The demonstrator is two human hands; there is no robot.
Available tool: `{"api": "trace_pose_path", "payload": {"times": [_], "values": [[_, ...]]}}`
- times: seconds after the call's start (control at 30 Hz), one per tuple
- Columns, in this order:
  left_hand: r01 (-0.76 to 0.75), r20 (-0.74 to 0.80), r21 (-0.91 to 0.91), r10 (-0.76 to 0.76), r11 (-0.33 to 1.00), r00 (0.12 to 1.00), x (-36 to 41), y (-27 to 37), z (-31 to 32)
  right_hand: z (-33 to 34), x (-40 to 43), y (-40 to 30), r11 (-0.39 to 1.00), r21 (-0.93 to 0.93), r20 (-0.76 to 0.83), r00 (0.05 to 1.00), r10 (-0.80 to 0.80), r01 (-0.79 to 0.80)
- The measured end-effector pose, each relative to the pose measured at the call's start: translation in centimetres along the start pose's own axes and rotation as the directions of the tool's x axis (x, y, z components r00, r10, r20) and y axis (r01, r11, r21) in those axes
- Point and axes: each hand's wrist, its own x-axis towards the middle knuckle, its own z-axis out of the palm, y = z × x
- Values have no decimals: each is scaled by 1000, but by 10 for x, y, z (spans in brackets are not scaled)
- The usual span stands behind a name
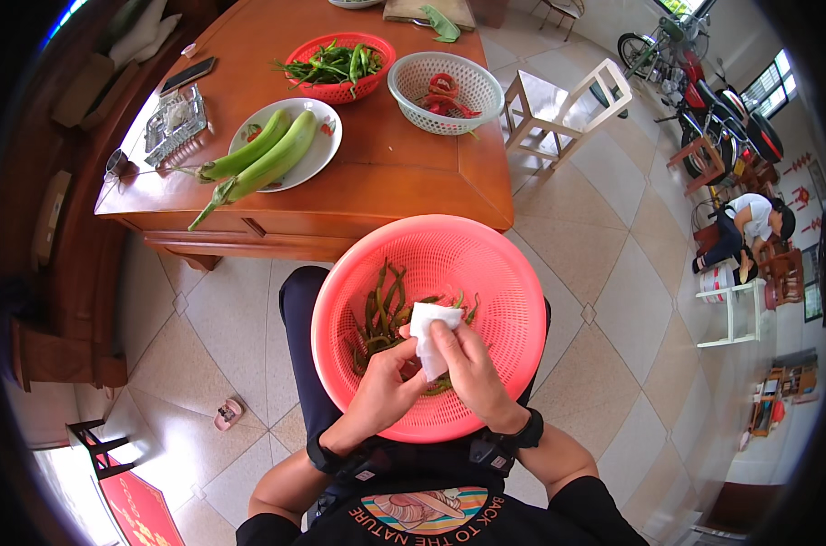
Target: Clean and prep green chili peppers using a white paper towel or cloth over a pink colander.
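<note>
A pink plastic colander (pixel 498 286) rests on my lap, between my knees. Long green peppers (pixel 380 307) lie inside it, mostly at its left and middle. Over the colander my right hand (pixel 473 368) pinches a folded white tissue (pixel 430 334) between thumb and fingers. Close against the tissue's lower left edge is my left hand (pixel 386 389), its thumb and fingers curled inward. Whether something sits between the left fingers or under the tissue is hidden. Both wrists wear black bands.
The wooden table (pixel 399 177) ahead carries a plate (pixel 328 147) with two green eggplants (pixel 276 160), a red basket (pixel 379 85) of green peppers, a white basket (pixel 403 102) with red peppers and a glass ashtray (pixel 175 123). A chair (pixel 556 102) stands right; a person (pixel 747 225) sits beyond.
</note>
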Motion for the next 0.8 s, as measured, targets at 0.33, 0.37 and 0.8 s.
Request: {"api": "trace_pose_path", "payload": {"times": [0.33, 0.37, 0.8], "values": [[-20, -5, -93, 19, 996, 1000, -3, -1, -1, 5, -5, 7, 998, 28, -41, 998, -53, 54], [-19, -3, -92, 19, 996, 1000, -3, 0, -1, 6, -6, 9, 993, -63, 18, 995, -101, 102], [111, 102, -160, -95, 981, 990, -6, 8, -11, -6, -4, 2, 996, -84, -63, 998, -17, 12]]}}
